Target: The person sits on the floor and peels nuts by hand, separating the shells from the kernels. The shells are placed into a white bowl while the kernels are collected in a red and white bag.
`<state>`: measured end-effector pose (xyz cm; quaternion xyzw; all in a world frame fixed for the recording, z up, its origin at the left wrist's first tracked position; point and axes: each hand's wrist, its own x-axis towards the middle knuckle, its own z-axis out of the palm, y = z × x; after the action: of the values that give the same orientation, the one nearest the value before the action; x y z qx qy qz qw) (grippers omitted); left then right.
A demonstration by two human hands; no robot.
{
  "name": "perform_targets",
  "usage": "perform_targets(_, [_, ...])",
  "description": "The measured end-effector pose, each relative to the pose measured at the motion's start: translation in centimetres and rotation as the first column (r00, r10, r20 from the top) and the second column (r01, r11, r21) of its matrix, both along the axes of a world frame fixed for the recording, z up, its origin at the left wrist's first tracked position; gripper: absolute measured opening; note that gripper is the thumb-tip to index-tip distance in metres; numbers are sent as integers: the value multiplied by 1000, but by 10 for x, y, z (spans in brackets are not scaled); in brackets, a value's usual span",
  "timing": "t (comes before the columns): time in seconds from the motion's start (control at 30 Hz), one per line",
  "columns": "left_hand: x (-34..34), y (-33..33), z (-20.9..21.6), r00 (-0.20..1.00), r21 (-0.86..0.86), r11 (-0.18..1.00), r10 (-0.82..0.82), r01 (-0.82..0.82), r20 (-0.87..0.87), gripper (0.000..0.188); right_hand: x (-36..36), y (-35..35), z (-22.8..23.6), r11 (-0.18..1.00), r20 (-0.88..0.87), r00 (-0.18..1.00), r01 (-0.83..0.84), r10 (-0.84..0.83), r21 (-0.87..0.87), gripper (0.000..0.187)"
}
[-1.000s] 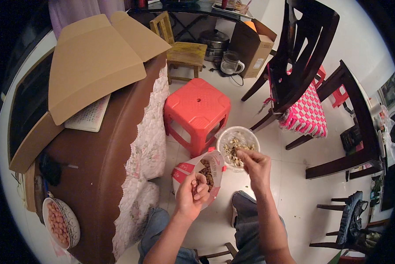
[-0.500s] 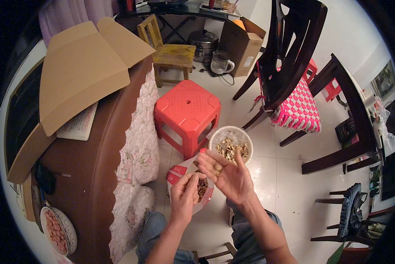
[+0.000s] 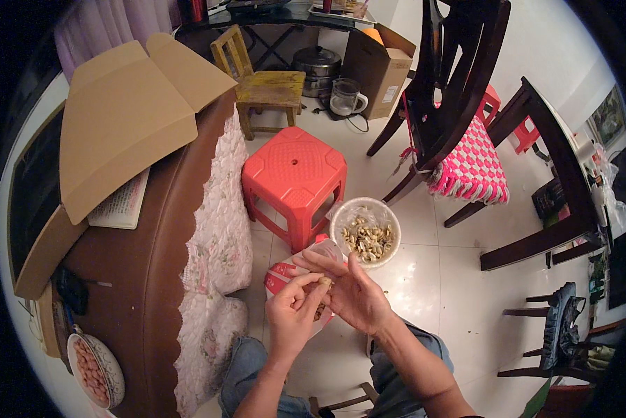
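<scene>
My left hand (image 3: 297,310) is closed in a pinch on a small tan nut or shell piece (image 3: 325,281); which of the two I cannot tell. It meets the fingers and palm of my right hand (image 3: 358,296), which is held flat and open with the thumb raised. Both hands are above a red and white bag (image 3: 278,277), mostly covering it. A few brown nuts (image 3: 318,312) show in the bag between the hands. Just beyond my right thumb stands a round white bin (image 3: 394,240), lined with clear plastic and holding many yellowish shells (image 3: 368,240).
A red plastic stool (image 3: 295,164) stands ahead, touching or nearly touching the bin. At left, a brown sofa (image 3: 142,292) bears an opened cardboard box (image 3: 125,125) and a bowl (image 3: 114,359) of pinkish nuts. A dark chair (image 3: 452,90) with a pink-and-white cushion stands to the right.
My left hand has moved up and right, its pinched fingertips now against my right hand. My right hand has turned and shifted slightly left and down, so less of its palm shows.
</scene>
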<state>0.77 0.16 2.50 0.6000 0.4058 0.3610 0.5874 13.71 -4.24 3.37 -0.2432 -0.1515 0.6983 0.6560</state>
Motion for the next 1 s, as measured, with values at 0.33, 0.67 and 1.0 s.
perform_targets(0.33, [-14,7,-3,884,-496,832,14,249,467,19,10,-6,5,994,669,737,37,-99,106,27])
perform_targets(0.67, [-14,5,-1,865,-524,801,15,290,501,18,9,-5,-3,973,763,604,121,-229,196,21])
perform_targets(1.0, [-18,5,1,839,-505,786,-32,356,543,20,15,-8,6,968,802,553,32,-225,249,24])
